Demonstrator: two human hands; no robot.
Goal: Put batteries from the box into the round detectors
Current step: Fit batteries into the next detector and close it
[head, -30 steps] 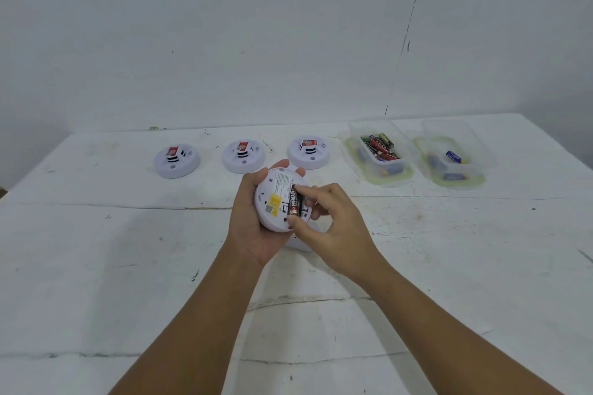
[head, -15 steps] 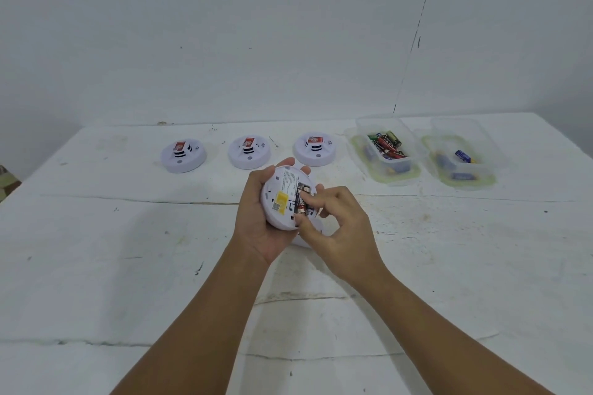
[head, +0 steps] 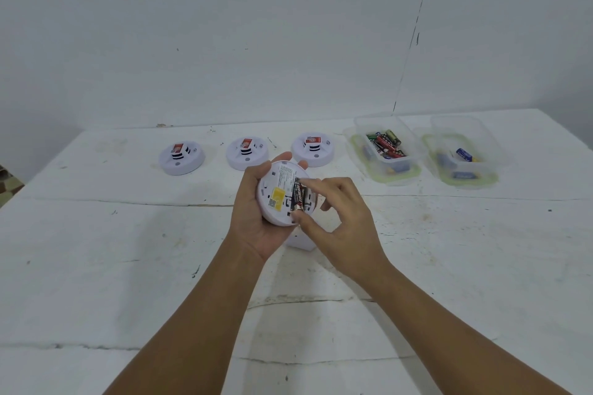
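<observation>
- Left hand (head: 256, 221) grips a white round detector (head: 279, 199) above the counter (head: 96, 266), back side up, tilted toward the camera; fingers curled round its far rim, palm under the near edge.
- Yellow label (head: 278, 194) and small printed text visible on the detector back.
- Black battery (head: 297, 195) sits lengthwise in the detector's battery slot, right of the yellow label.
- Right hand (head: 340, 218) grip: index finger on the battery's far end, thumb at its near end, pinching it; other fingers loosely curled, holding nothing.
- White object (head: 301, 242) lies on the counter under the hands, mostly hidden; cannot tell what it is.
- Three more detectors in a row at the far side: left one (head: 182, 159), middle one (head: 247, 153), right one (head: 313, 149), each dome side up with a red label on top, apart from one another.
- Clear box (head: 383, 151) to the right of the row, holding a pile of red, green and black batteries (head: 385, 143).
- Second clear box (head: 462, 154) just beside it, further right, with a few blue batteries (head: 464, 154).
- White wall (head: 224, 26) behind the counter.
</observation>
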